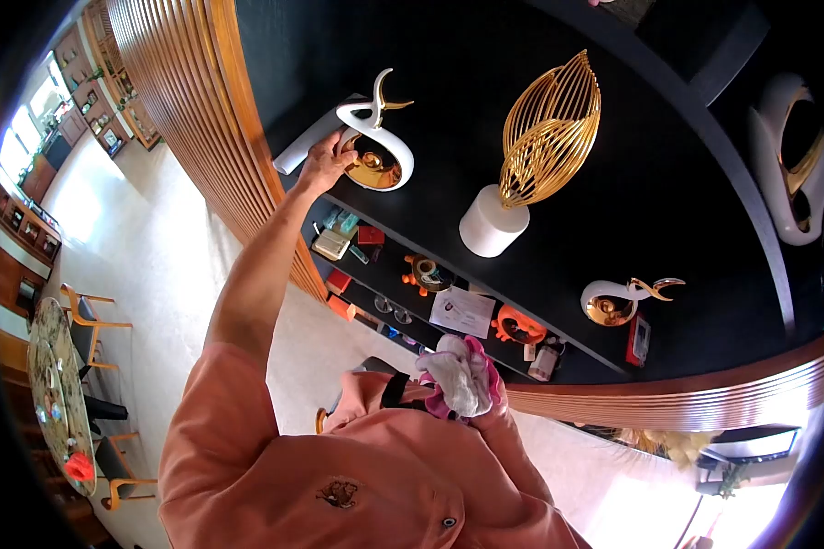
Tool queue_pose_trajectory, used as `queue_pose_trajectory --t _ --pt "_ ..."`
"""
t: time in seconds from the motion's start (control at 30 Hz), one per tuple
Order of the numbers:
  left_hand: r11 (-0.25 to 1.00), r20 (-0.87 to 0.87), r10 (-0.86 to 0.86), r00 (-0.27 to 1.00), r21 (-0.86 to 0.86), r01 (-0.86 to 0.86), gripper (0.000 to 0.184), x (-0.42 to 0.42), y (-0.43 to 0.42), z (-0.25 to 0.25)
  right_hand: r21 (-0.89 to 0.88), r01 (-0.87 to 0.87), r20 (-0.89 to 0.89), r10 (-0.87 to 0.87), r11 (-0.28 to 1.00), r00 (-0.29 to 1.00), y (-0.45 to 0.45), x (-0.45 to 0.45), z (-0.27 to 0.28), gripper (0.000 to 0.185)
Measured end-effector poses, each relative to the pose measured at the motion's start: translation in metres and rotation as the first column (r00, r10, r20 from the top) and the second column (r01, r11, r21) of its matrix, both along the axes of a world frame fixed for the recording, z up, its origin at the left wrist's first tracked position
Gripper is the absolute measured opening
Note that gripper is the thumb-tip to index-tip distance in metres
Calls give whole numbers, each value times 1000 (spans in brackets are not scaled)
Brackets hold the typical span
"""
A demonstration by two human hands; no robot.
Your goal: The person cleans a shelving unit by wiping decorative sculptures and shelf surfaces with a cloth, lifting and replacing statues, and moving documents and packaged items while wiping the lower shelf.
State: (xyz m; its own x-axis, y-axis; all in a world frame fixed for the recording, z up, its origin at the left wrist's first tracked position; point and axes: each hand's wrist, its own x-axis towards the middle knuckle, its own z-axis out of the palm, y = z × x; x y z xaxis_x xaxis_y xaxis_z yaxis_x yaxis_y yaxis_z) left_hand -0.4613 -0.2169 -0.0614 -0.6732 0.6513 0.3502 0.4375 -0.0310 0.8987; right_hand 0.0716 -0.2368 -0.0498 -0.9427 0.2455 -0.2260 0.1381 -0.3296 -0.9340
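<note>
My left hand (322,166) reaches far out over the black counter (449,137). Its fingers close on the near side of a white and gold swan-like ornament (399,151), whose curved neck rises above them. Close to my chest, my right hand (493,407) holds a bunched white and pink cloth (462,375), which hides most of the fingers. Right of the ornament stands a gold wire leaf-shaped sculpture (551,137) on a white cylinder base (493,222).
A smaller white and gold ornament (609,304) and a larger one (792,165) stand to the right. The lower shelf holds a paper (462,312), orange tape dispenser-like object (520,325) and small boxes. Slatted wood (201,119) edges the counter. A round table (57,393) is at left.
</note>
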Motion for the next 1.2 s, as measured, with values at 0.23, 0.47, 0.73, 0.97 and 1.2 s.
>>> queue_pose_trajectory --t 0.23,0.47,0.73,0.97,1.2 --pt "999 50 -10 999 -49 13 50 7 -14 12 -886 50 -60 -221 461 973 2 3 0 51" --pt "999 27 39 999 -27 -38 51 15 -12 9 -877 59 -56 -223 476 973 1 -2 8 44" --pt "993 26 75 997 -95 -73 54 18 -19 19 -925 48 -67 -289 376 955 3 5 -9 51" --pt "999 107 -5 994 -42 10 49 24 -22 32 -915 -57 -195 -313 400 929 2 1 -5 52" --pt "1000 -146 -6 989 -9 5 58 12 -19 3 -891 127 -13 -305 436 952 3 10 -18 55"
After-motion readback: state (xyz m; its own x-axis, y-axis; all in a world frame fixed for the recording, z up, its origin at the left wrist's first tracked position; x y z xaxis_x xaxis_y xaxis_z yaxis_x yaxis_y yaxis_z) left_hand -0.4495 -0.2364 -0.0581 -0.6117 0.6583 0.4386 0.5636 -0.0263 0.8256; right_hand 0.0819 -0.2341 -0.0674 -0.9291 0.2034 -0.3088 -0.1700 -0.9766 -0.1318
